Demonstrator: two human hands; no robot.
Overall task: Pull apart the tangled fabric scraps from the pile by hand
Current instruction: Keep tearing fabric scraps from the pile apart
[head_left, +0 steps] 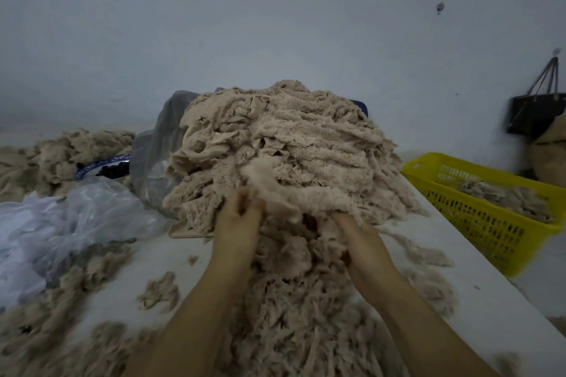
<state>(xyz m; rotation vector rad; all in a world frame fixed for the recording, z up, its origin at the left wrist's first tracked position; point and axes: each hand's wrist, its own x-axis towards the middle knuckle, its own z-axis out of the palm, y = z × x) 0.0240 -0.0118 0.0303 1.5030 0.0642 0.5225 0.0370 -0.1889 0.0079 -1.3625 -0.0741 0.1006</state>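
Head camera looks down on a big pile [291, 138] of tan cloth scraps. It sits in the middle of a white table [196, 257], close to the far edge, and spills down toward the near edge between the two arms. The scraps look soft and fuzzy, with torn, stringy edges, and they lie in wavy layers all knotted into each other. They are most likely very light and floppy and not slippery, so a pinch should hold them well. They could snag on each other, and a hard tug may drag a whole clump along or tear off fluff. A good place to take hold is a loose end that sticks out at the front of the pile, with the other hand holding the clump beside it, then a slow pull sideways. The left hand [240, 220] has its fingers curled and pinches one fluffy scrap [294, 193] at the front of the pile. The right hand [356, 232] is tucked in just beside it, under the same scrap. Its fingers are hidden in the cloth, so I cannot tell if they are gripping. Small bits [159, 288] lie on the table toward the left edge. A yellow basket [477, 223] with a few scraps inside stands at the right edge, and a clear plastic bag [76, 217] lies at the left edge.
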